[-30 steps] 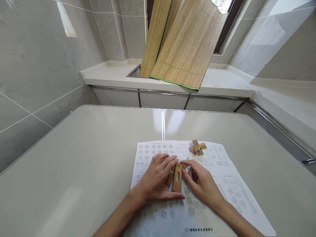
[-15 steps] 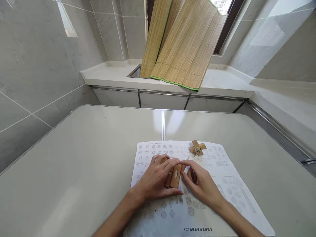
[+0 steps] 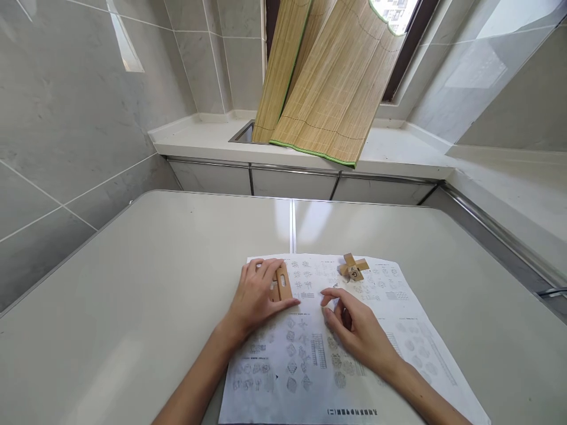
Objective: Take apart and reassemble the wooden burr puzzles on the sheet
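My left hand rests over several flat wooden pieces, its fingers along their far side and its thumb along the near side. The nearest piece has an oblong slot cut through it; the rest are mostly hidden under the palm. My right hand hovers or rests over the middle of a printed sheet. Its index finger and thumb are bent and apart, with nothing seen between them. Beyond it, a star-shaped set of interlocked wooden pieces with a dark mark sits on the sheet.
The sheet, covered in small printed figures, lies on a pale table with a seam. Behind are a white ledge and a hanging bamboo mat with green edging. Grey tiled walls stand around.
My left hand has moved left and away from me with the slotted wooden pieces, apart from my right hand. My right hand has stayed nearly in place and no longer touches the pieces.
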`<state>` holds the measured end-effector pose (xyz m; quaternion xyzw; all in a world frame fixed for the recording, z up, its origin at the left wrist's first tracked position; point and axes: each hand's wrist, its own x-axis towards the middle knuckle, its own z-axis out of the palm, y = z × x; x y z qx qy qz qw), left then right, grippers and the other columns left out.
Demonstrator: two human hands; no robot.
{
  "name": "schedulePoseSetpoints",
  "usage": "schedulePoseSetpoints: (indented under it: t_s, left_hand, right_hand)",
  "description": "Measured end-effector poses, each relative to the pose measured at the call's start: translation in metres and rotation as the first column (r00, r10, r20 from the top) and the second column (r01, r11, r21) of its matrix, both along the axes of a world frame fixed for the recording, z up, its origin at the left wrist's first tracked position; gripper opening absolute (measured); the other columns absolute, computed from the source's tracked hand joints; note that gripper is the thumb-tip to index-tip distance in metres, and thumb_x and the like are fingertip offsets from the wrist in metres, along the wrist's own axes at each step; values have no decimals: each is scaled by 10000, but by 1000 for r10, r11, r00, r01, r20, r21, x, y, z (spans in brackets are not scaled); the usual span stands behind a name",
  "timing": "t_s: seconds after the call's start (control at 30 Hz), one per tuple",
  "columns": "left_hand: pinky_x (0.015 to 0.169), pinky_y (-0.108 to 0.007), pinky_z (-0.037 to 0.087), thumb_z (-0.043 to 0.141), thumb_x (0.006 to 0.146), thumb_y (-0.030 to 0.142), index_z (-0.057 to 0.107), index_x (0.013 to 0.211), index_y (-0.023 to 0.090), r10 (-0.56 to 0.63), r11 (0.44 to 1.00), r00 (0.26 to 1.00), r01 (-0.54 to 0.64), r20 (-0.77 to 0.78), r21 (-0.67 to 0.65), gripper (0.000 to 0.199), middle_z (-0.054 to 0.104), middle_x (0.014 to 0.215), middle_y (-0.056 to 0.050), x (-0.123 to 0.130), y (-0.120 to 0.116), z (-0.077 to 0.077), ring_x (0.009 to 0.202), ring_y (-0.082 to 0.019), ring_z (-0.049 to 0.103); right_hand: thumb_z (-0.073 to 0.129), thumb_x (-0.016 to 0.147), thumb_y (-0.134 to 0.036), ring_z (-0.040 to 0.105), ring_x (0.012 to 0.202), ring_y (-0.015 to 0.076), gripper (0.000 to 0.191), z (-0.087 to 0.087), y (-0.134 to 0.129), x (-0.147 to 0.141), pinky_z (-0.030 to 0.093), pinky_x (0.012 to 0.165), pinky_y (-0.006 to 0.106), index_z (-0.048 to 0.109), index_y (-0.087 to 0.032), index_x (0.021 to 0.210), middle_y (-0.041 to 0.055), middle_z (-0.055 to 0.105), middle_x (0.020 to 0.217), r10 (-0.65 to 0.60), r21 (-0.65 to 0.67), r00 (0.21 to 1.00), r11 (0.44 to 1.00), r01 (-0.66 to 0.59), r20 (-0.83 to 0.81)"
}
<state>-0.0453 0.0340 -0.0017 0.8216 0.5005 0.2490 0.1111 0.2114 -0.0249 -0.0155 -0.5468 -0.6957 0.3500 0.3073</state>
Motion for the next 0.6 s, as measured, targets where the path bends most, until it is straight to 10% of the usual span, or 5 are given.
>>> schedulePoseSetpoints:
  t_s: [0.33,0.6]
  left_hand:
    - [1131,-579,415,861,834,486,510,1409,234,37,994,999,-35,-23,99,720,639,1401,-115,-14,5,6,1340,-376,505]
    - [1144,-551,454,674,1013,355,552,1372,219,-230,951,971,237,-56,196,403,643,1415,-133,17,-20,12,1383,-343,528]
  right_hand:
    - [589,1024,-519,441,545,145,334,7,7,4,409,554,287,675,-204,1095,-33,565,676,-79,-202,949,979,16,-306]
    - [703,946,-562,298,463,79,393,7,31,28,223,303,159,716,-182,1043,17,635,813,-471,-560,338,791,-247,-815]
